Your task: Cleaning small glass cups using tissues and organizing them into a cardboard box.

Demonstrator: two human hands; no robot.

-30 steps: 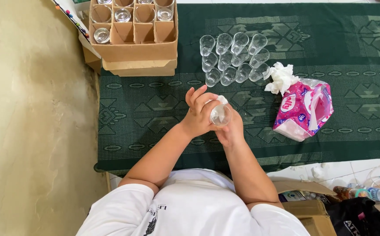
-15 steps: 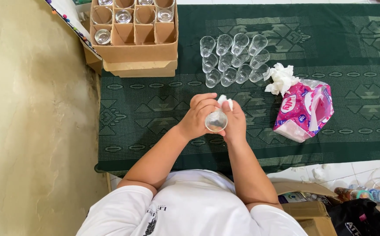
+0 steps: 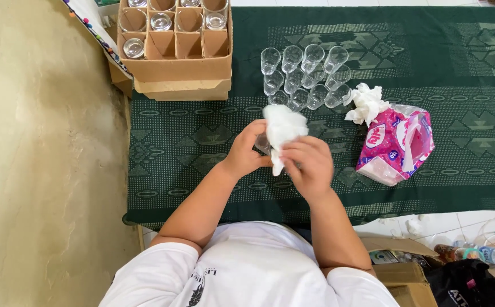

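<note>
My left hand (image 3: pixel 246 152) grips a small clear glass (image 3: pixel 262 143), mostly hidden behind my fingers and a white tissue (image 3: pixel 282 128). My right hand (image 3: pixel 311 166) holds that tissue, which is bunched over the top of the glass. Both hands are above the dark green patterned cloth (image 3: pixel 190 142), just in front of a cluster of several clear glasses (image 3: pixel 304 77) standing upright on it.
A cardboard box with dividers (image 3: pixel 174 48) holding several glasses sits at the cloth's far left corner. A pink tissue pack (image 3: pixel 396 145) with a crumpled tissue (image 3: pixel 365 103) lies to the right. Plastic bottles (image 3: pixel 480 254), a black bag and a carton lie on the floor at lower right.
The glass had its open mouth showing between my hands; now the tissue has come up and covers it. Both hands have turned slightly around the glass.
</note>
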